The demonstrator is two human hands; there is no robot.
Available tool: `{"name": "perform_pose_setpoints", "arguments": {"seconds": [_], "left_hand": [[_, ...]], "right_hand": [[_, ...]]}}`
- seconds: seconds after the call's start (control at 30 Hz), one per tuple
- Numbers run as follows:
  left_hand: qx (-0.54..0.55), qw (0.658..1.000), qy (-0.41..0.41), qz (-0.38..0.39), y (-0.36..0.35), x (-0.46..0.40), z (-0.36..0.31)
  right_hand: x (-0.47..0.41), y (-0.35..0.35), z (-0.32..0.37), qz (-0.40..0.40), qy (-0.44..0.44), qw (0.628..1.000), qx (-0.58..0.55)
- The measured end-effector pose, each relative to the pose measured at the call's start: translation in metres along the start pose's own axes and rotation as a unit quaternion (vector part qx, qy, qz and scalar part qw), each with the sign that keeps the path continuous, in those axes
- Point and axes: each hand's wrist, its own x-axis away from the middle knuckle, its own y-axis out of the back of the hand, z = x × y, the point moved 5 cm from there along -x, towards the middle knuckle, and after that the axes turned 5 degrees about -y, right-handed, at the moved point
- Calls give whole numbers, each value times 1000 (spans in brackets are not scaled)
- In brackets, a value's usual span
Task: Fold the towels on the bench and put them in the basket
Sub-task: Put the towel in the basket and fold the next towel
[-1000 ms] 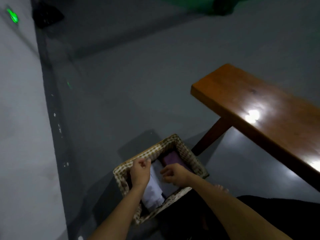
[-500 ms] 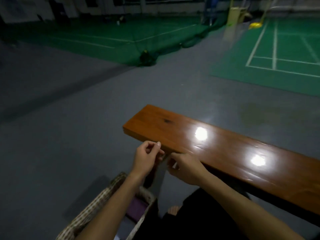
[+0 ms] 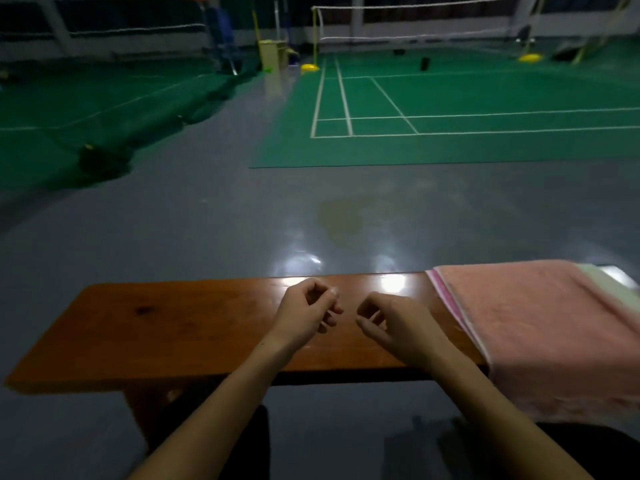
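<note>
Towels lie at the right of the frame on the wooden bench (image 3: 166, 323), whose bare top runs from the left edge across the middle and catches bright glints of light near its far edge. Above that bare wood, a little left of centre, hangs the left hand (image 3: 304, 317), fingers loosely curled inward with nothing between them. Just to its right, apart from it, hangs the right hand (image 3: 394, 327), its fingers curled the same loose way and holding nothing. Neither hand touches the cloth. Further right, the pink towel (image 3: 540, 327) is spread over the bench top, its near edge draping down over the front of the seat and its left border showing a darker pink stripe. A paler towel (image 3: 613, 282) peeks out from under it at the far right edge of the frame. Beyond the bench stretches grey floor (image 3: 207, 220), then a green court (image 3: 450, 126) with white lines in the upper right
</note>
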Motion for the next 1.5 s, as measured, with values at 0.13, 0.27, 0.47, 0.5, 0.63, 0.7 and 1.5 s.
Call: {"name": "perform_pose_setpoints", "arguments": {"seconds": [0.13, 0.27, 0.47, 0.5, 0.63, 0.7, 1.5], "left_hand": [[-17, 998, 1, 68, -77, -30, -4], [-25, 992, 19, 119, -148, -50, -4], [-109, 979, 18, 169, -234, -71, 9], [-121, 978, 13, 168, -245, -75, 12], [-208, 969, -8, 131, -279, -88, 16], [-245, 966, -11, 86, -289, -91, 19], [265, 961, 72, 32, -274, -120, -12]], "right_hand": [[15, 28, -81, -25, -90, 996, -11], [35, 54, -155, -56, -159, 986, -8], [53, 60, -252, -54, -274, 960, -7], [53, 58, -263, -48, -292, 955, -6], [45, 44, -285, -37, -336, 941, 16], [41, 40, -288, -37, -357, 933, 21], [25, 75, -231, -300, -116, 941, -103]]}}
